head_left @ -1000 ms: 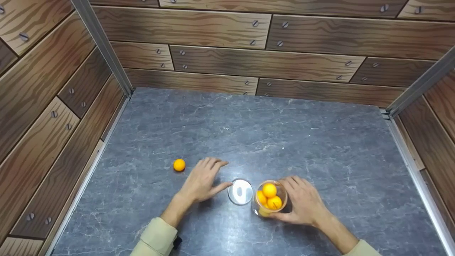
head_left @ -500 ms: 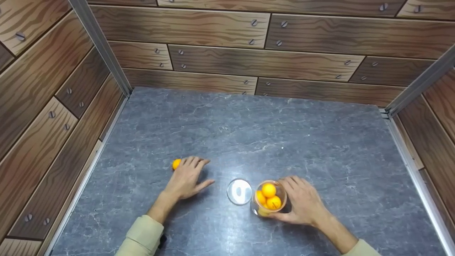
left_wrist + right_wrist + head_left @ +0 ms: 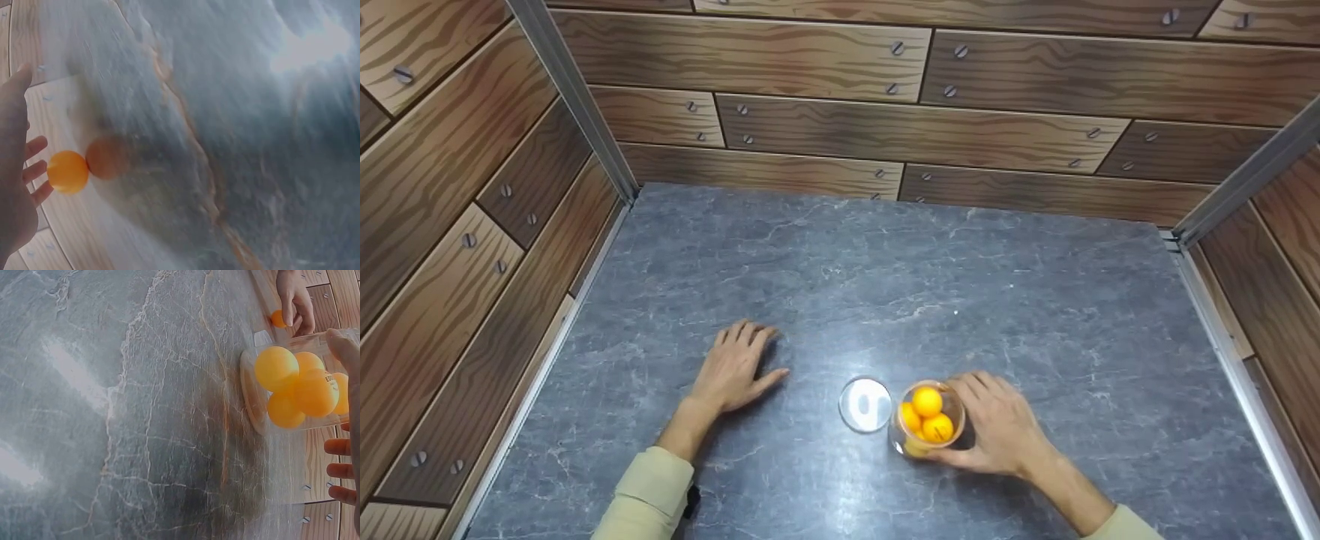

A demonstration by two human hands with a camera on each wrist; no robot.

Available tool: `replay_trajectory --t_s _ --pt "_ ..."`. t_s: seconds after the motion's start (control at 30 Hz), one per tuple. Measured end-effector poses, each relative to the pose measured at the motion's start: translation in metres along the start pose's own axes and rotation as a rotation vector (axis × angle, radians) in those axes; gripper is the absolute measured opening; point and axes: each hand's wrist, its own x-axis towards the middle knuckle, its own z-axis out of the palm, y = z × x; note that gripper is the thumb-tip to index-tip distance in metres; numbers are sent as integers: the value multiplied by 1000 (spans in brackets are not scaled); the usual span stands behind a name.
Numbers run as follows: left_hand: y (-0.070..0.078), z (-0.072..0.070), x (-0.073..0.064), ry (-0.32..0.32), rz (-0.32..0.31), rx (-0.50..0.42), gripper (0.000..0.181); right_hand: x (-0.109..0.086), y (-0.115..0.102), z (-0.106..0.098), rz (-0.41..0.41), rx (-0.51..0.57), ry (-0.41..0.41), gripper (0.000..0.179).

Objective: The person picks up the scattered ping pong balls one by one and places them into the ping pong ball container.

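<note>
My right hand [image 3: 997,424] holds a clear plastic jar [image 3: 250,391] by its side, thumb and fingers on either side. Several orange ping-pong balls [image 3: 316,393] fill its lower part, and the jar stands uncovered on the table. My left hand [image 3: 730,367] is low over the table at the left, fingers loosely extended, thumb spread away. One loose ping-pong ball [image 3: 67,172] lies right at its fingertips in the left wrist view; the hand hides this ball in the head view. Between the hands, close beside the jar, lies a round clear lid [image 3: 865,405].
The dark grey marbled tabletop [image 3: 840,277] spreads out beyond both hands. Wood-patterned panels [image 3: 810,60] enclose it at the back and both sides, with metal corner posts [image 3: 577,97] at the rear corners.
My left hand has moved left from near the lid to the loose ping-pong ball, covering it in the head view. The right hand and the jar have stayed in place.
</note>
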Motion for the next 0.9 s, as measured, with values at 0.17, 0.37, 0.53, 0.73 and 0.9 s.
replay_trajectory --t_s 0.17,0.37,0.53,0.73,0.9 --pt "-8 1 -1 -3 -36 2 71 0 0 -1 5 1 -9 95" --pt "-16 5 -1 51 -73 32 67 0 -1 -1 18 5 -25 95" --pt "-22 7 -4 72 -115 18 66 0 -1 -2 26 4 -33 94" --pt "-27 11 -8 71 -154 14 66 0 -1 -2 31 1 -42 95" --pt "-29 13 -12 73 -175 18 64 0 -1 -1 24 7 -23 95"
